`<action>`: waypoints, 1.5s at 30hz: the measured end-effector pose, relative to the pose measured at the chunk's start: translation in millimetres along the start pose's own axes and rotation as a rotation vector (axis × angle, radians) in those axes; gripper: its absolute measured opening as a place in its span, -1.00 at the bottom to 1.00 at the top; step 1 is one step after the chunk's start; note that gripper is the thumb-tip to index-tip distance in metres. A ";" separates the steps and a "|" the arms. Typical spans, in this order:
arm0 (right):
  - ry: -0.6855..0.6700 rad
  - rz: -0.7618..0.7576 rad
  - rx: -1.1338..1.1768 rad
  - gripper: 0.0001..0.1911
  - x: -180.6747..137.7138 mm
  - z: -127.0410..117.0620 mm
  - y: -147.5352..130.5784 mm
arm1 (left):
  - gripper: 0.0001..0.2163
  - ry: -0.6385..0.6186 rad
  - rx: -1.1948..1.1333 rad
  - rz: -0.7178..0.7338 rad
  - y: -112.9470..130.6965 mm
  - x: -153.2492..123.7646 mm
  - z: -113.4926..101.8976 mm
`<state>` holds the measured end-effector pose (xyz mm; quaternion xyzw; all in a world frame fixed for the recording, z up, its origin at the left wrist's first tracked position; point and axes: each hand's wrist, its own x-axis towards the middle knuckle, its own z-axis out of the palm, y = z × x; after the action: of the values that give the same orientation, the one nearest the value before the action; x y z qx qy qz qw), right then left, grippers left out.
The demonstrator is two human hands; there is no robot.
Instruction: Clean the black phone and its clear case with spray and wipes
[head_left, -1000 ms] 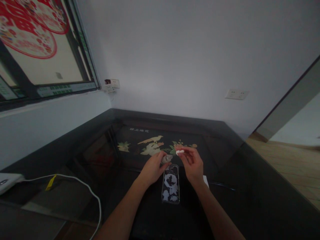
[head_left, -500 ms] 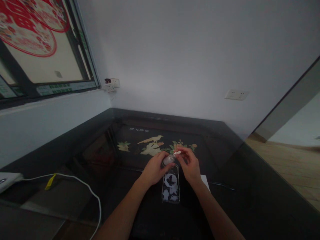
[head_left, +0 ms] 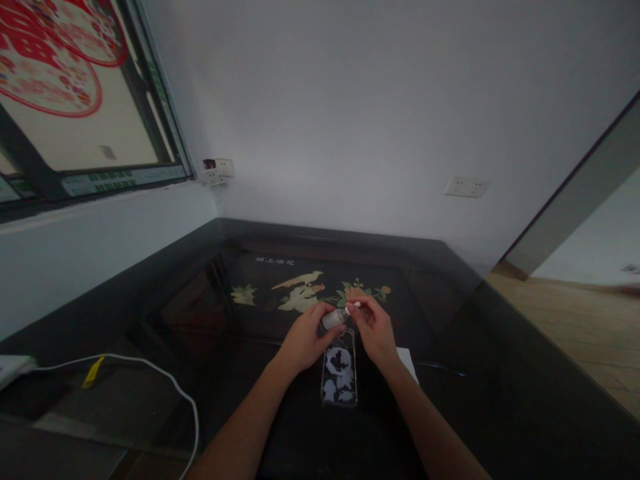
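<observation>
My left hand (head_left: 309,339) is closed around a small clear bottle (head_left: 333,319), which lies tilted with its neck toward the right. My right hand (head_left: 374,328) pinches the white cap (head_left: 351,308) at the bottle's neck between thumb and fingers. Whether the cap is loose on the neck, I cannot tell. Just below both hands, a clear phone case (head_left: 339,379) with pale whitish shapes on it lies on the dark glossy table (head_left: 225,407).
A white sheet (head_left: 407,364) lies partly beneath my right forearm. At the left, a white cable (head_left: 173,381) with a yellow tag (head_left: 93,373) runs from a white box (head_left: 14,371). The tabletop carries a bird-and-flower picture (head_left: 303,287). A wall stands behind the table.
The whole view has shifted slightly. Both hands stay at the bottle and its cap, with only a small shift of the fingers; the phone case lies in the same place.
</observation>
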<state>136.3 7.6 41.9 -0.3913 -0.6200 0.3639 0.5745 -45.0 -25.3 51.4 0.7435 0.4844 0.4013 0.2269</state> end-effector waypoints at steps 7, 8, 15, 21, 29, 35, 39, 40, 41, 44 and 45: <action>-0.017 0.021 0.107 -0.76 -2.1 3.0 -6.0 | -0.77 -0.011 -0.010 -0.010 2.4 -0.3 -0.6; -0.021 0.028 0.111 -0.75 -1.9 2.7 -5.9 | -0.78 -0.007 -0.009 -0.007 1.8 -0.2 -0.3; 0.007 0.043 -0.041 -0.69 -0.8 -1.1 -1.0 | -0.75 0.008 0.004 0.025 -1.5 0.2 0.8; -0.011 -0.015 -0.018 -0.67 -2.6 0.1 -9.3 | -0.76 0.004 -0.006 0.025 -1.6 -0.2 2.6; -0.099 0.022 0.191 -0.69 -2.6 3.0 -12.6 | -0.79 0.023 -0.026 -0.011 -1.3 0.9 1.5; -0.044 0.054 0.082 -0.67 -1.0 3.1 1.8 | -0.79 0.041 -0.009 0.007 -2.5 -0.2 2.1; -0.053 0.046 0.036 -0.66 -2.5 1.3 -0.6 | -0.80 0.064 -0.010 0.002 -2.1 0.3 1.4; -0.058 0.034 0.044 -0.65 -3.3 1.2 -2.5 | -0.80 0.070 -0.013 -0.001 -2.3 0.6 1.4; -0.062 0.019 0.062 -0.65 -3.9 1.1 -4.4 | -0.80 0.077 -0.018 -0.001 -2.7 0.8 1.5; -0.091 -0.018 0.158 -0.65 -4.8 1.8 -7.6 | -0.80 0.096 -0.025 0.005 -4.6 1.1 2.5; -0.105 -0.017 0.186 -0.65 -4.7 2.0 -7.3 | -0.79 0.102 -0.026 0.007 -5.1 1.1 2.8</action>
<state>134.0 0.1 46.3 -0.3114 -0.6160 0.4352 0.5781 -45.3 -21.9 46.5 0.7209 0.4873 0.4456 0.2103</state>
